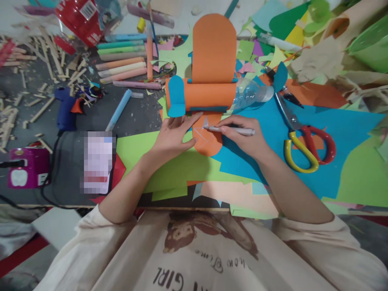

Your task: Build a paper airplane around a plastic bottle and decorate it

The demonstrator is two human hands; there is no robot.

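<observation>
Orange flap (209,148): we find it between both hands, marked with pale star lines (201,135), on our side of the wrapped bottle (216,97).
Right hand (250,140): pinches a pale marker (245,131), tip touching the lines, gripped low, we judge, for control.
Left hand (172,138): fingers spread, one reaching onto the flap's top, seemingly steadying it.
Scissors (292,121): on blue paper (345,126) at right, perhaps leaving room.

A purple box (32,163) is sitting left of the phone (98,163); yellow-and-red-handled scissors (292,123) are lying well to the phone's right.
</observation>
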